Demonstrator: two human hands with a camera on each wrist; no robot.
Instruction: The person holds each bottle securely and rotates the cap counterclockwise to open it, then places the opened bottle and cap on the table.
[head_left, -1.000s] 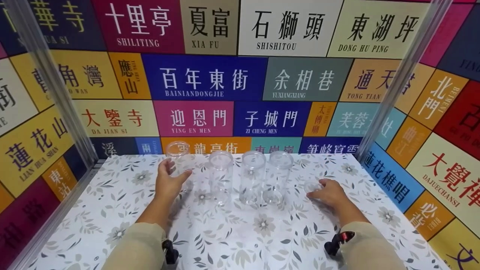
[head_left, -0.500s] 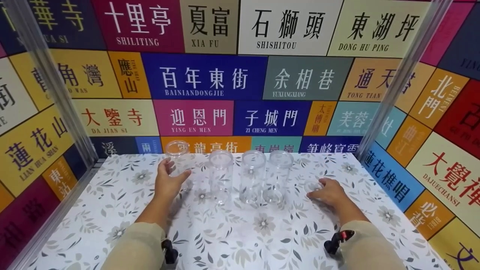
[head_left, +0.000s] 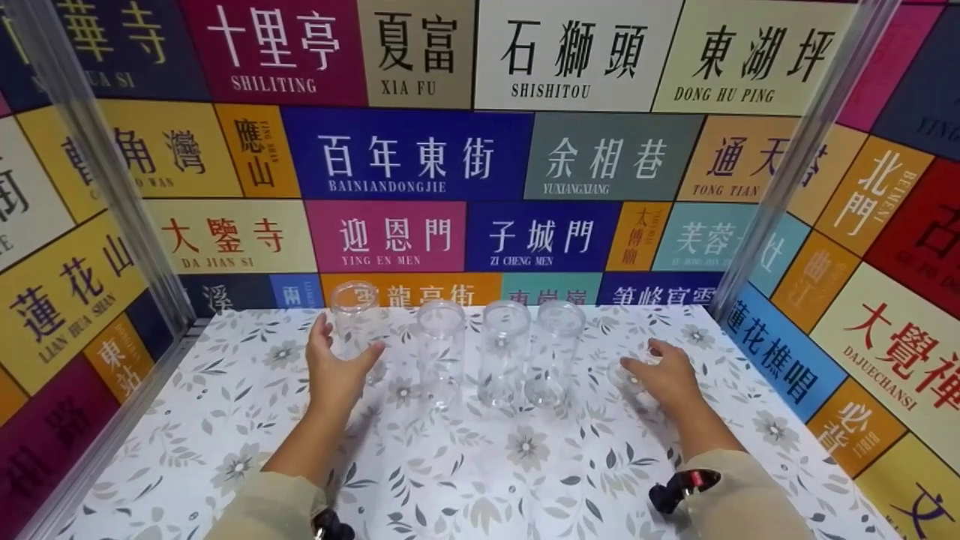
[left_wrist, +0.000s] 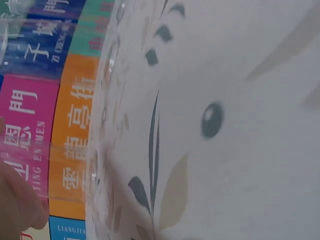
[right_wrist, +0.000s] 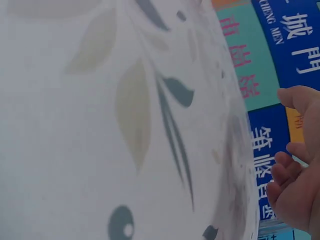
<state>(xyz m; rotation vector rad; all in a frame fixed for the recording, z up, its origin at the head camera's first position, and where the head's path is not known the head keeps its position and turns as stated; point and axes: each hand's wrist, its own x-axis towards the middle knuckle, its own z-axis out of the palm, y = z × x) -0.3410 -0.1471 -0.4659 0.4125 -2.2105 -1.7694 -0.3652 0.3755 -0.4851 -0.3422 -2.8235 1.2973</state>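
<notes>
A tall clear plastic jar (head_left: 355,298) stands upright at the left in the head view. My left hand (head_left: 337,367) is spread around it, thumb on its right side and fingers on its left; contact is hard to make out. At the right, my right hand (head_left: 670,375) hovers beside a low, clear round piece (head_left: 627,373), partly hidden and too faint to identify. Its thumb and fingers are apart, with nothing visible between them. In the right wrist view those fingers (right_wrist: 287,167) hang loosely bent.
Three more clear jars stand in a row: one left of centre (head_left: 441,356), one in the middle (head_left: 504,356), one right of it (head_left: 557,356). The last two nearly touch. A floral-patterned table (head_left: 450,472) meets a colourful sign-covered wall (head_left: 405,154) at its back edge.
My left fingers have spread outward from the left jar. My right hand has lifted and opened away from the small clear piece. The jars stand where they were.
</notes>
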